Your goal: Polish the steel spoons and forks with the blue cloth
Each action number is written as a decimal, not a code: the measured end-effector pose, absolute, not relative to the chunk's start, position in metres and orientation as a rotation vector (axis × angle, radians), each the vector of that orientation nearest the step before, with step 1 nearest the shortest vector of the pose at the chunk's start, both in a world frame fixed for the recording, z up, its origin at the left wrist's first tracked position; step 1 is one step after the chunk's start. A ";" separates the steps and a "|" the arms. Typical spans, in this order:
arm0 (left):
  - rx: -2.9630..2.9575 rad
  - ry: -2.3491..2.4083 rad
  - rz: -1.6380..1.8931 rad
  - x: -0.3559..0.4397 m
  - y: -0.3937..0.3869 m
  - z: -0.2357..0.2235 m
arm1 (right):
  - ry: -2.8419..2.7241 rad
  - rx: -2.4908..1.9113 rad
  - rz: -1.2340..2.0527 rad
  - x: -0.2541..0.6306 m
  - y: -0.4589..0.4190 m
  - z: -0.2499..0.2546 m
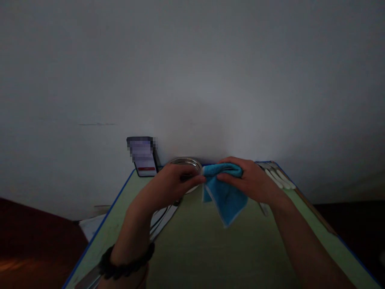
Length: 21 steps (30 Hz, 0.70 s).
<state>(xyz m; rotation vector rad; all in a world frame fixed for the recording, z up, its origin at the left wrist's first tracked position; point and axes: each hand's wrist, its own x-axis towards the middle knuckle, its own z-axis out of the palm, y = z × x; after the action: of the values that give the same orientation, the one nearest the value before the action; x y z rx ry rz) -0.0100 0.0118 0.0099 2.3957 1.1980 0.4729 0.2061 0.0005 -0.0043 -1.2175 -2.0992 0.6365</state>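
Observation:
My right hand (246, 176) grips a folded blue cloth (227, 200) above the table, thumb below the fold and fingers over it. A corner of the cloth hangs down. My left hand (177, 180) is closed in a pinch at the cloth's left edge. Whether it pinches the cloth or some thin thing inside it, I cannot make out. Behind the left hand is a round, shiny metal dish (192, 161), partly hidden by that hand. Beneath the right hand, a small metal piece (264, 208) lies on the table, mostly hidden.
A phone (146, 162) leans against the wall at the table's back left. Several white-handled utensils (278, 176) lie at the back right. Long flat metal things (164, 218) lie partly under my left forearm. The green table (222, 257) has a blue edge and meets the wall.

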 end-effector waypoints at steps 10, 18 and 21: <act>2.379 1.161 0.785 -0.007 0.014 0.004 | -2.477 -1.222 0.779 0.218 0.003 -0.008; 2.421 1.072 0.646 0.000 0.010 0.005 | -2.384 -1.312 0.677 0.218 0.001 -0.002; 2.415 1.090 0.564 -0.002 0.008 0.006 | -2.155 -1.310 0.588 0.216 0.001 -0.002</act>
<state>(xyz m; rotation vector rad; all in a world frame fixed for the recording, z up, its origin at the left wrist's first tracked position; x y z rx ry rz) -0.0016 0.0081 0.0064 2.4145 1.0897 0.5640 0.2157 0.0015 -0.0021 -1.3102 -2.1550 0.5882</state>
